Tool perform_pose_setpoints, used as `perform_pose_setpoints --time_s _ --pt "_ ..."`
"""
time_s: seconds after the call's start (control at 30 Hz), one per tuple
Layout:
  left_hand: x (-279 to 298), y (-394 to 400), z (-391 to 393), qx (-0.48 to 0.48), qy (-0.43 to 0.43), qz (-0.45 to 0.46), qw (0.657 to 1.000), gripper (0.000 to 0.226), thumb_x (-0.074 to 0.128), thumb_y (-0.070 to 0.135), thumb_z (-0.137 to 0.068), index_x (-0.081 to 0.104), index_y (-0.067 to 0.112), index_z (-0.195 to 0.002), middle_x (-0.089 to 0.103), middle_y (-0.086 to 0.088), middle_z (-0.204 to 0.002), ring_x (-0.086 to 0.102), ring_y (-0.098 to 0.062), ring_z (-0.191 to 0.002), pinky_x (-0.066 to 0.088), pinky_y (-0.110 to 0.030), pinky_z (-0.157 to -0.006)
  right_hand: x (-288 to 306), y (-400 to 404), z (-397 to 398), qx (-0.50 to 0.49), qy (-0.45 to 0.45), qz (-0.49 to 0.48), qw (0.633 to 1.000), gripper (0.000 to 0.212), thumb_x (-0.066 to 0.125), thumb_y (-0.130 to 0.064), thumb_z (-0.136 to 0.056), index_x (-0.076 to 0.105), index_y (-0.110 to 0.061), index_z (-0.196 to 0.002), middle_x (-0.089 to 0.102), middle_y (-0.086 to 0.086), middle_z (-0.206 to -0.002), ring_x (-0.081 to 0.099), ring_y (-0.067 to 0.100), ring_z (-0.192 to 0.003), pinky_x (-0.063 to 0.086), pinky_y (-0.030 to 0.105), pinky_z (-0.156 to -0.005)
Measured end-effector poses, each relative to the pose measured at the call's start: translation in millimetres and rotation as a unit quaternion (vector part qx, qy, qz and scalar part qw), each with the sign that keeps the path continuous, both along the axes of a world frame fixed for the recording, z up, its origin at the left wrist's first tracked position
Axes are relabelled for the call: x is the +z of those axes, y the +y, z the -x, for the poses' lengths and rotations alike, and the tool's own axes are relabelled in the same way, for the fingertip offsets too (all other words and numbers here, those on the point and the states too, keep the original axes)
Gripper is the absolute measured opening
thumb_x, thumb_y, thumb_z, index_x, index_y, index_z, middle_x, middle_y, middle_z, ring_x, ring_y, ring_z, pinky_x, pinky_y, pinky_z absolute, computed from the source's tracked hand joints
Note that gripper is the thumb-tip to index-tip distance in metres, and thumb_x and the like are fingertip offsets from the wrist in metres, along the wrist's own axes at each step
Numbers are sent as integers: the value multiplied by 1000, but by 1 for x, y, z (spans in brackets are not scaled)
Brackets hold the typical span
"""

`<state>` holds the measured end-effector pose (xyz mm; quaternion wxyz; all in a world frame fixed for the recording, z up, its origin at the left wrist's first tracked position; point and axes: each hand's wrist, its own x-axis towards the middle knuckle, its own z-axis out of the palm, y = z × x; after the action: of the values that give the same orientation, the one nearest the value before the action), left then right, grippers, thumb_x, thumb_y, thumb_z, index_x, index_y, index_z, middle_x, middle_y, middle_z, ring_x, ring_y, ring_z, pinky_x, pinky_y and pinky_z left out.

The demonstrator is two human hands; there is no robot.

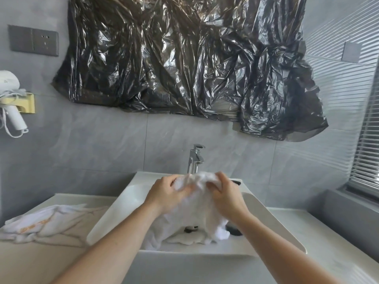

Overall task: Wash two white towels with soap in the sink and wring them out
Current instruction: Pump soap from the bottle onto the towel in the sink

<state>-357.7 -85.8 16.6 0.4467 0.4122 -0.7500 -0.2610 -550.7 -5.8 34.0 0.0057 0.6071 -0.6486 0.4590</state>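
Over the sink, just in front of the tap, both hands hold one white towel bunched up. The left hand grips one side and the right hand grips the other, fingers curled into the cloth. Its bottom end hangs into the sink. To scrub well, rub the two bunches together and keep them low so drips fall inside. The second towel lies on the counter left of the sink.

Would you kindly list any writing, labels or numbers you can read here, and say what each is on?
Nothing is readable.
Towel on the counter: orange marks, too blurred to read.
Hair dryer: a small mark, too small to read.
Wall socket plate: no lettering visible.
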Motion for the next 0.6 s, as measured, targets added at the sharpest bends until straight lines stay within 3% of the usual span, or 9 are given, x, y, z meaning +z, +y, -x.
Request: perform_pose_setpoints --time_s 0.1,0.17,0.23,0.3,0.37,0.4,0.47,0.53,0.6 --pt "-3 -3 -9 31 -108 -51 992 54 77 72 -74 70 18 -77 71 10 -69 64 -12 -64 47 -30 -59 29 -7 -1 -7 -25 33 999 12 65 -26 -92 64 -26 -105 72 -3 -93 64 24 -93 48 37 -76" --pt "-1 -4 -11 -14 -40 -109 993 50 81 59 -82 61 17 -65 59 13 -59 55 -9 -56 42 -24 -53 43 -8 1 -26 -50 41 998 19 69 -28 -91 66 -29 -110 73 1 -99 64 26 -99 53 39 -82" --pt "6 -6 -13 -44 83 -162 982 49 80 57 -87 59 16 -68 59 9 -60 57 -8 -53 44 -21 -50 49 -7 4 -50 -43 45 997 15 66 -29 -91 66 -32 -106 72 0 -96 64 28 -97 53 40 -79" --pt "12 -10 -17 -76 177 -233 953 53 77 61 -87 72 8 -84 76 0 -79 73 -16 -71 56 -28 -67 47 -1 3 -66 -1 27 997 14 57 -26 -91 66 -27 -101 70 3 -90 61 34 -89 50 39 -72" --pt "9 -14 -21 -86 183 -270 941 66 75 69 -80 81 9 -107 81 -6 -105 77 -24 -99 57 -38 -97 35 6 -4 -66 62 -14 996 13 50 -23 -90 62 -17 -88 66 8 -82 56 37 -81 45 39 -67" --pt "6 -15 -21 -63 143 -262 952 71 69 72 -75 80 13 -113 79 -5 -113 74 -25 -107 54 -40 -103 27 9 -6 -65 94 -51 992 17 48 -23 -91 57 -14 -79 62 8 -78 55 37 -80 44 39 -66" --pt "-7 -19 -22 5 -30 -213 977 65 58 70 -75 79 20 -110 75 -4 -116 68 -25 -108 52 -38 -99 3 11 -8 -36 168 -157 972 27 43 -22 -96 43 -15 -70 50 9 -74 60 36 -84 47 38 -70" --pt "-20 -16 -22 50 -238 -190 951 49 53 60 -80 75 22 -101 74 -3 -108 66 -26 -102 52 -35 -92 -19 12 -7 -28 216 -262 940 23 40 -21 -99 45 -17 -77 48 9 -80 65 35 -100 50 38 -79" --pt "-26 -17 -21 66 -360 -162 916 31 49 40 -85 70 22 -99 74 -2 -107 64 -26 -99 49 -34 -88 -32 14 -2 -31 230 -298 926 26 38 -29 -102 59 -15 -95 62 12 -105 62 34 -111 51 38 -89"
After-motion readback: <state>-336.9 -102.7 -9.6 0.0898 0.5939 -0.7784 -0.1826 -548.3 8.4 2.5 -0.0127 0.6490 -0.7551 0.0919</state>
